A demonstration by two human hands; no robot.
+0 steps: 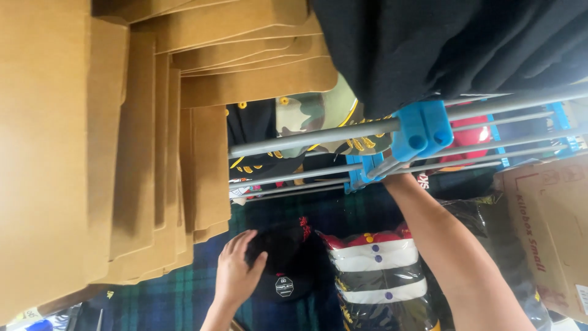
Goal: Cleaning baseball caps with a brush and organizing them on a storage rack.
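Observation:
My left hand (236, 273) grips the edge of a black cap (288, 257) with a round sticker on its brim, lying on a dark green and blue plaid cloth (165, 300). Right of the cap sits a stack of caps in clear plastic (380, 276), striped white, dark and red. My right forearm (441, 245) reaches up past this stack to a metal rod rack (306, 140). The right hand itself is hidden behind the rack's blue plastic joint (421, 130) and rods.
Flat brown cardboard sheets (92, 141) fill the left side and top. Black fabric (453, 43) hangs over the rack at top right. Camouflage and black caps (306, 116) show behind the rods. A brown cardboard box (551, 227) stands at the right edge.

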